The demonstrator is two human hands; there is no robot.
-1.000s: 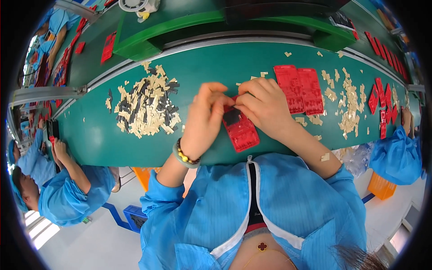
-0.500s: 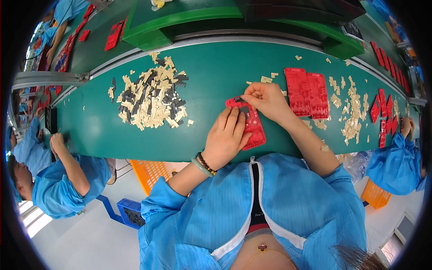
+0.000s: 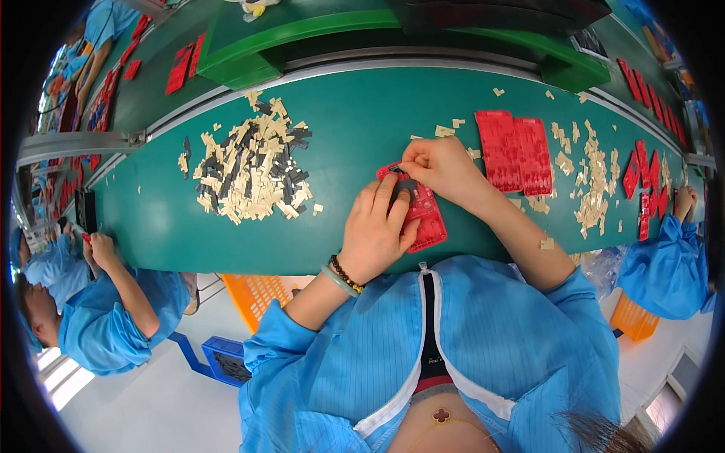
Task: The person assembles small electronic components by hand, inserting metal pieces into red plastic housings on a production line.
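A red plastic panel [image 3: 429,228] with moulded ribs lies tilted on the green tabletop in front of me. My left hand [image 3: 372,224] holds it down, fingers across its left side and thumb by its lower right. Dark patches [image 3: 408,184] show on the panel between the hands. At the panel's far end my right hand [image 3: 439,164] is closed in a pinch, its fingertips close to a small black piece on the panel. Whatever sits between those fingertips is hidden.
Left of my hands is a heap of cream and black small flat pieces [image 3: 253,166]. Two more red panels [image 3: 498,155] lie to the right, with scattered cream pieces [image 3: 595,181] beyond. A green raised frame [image 3: 325,57] runs along the back. Co-workers in blue sit at both sides.
My right fingertips have shifted slightly left and nearer along the panel's far end. The left hand keeps its hold, its fingers spread a little more.
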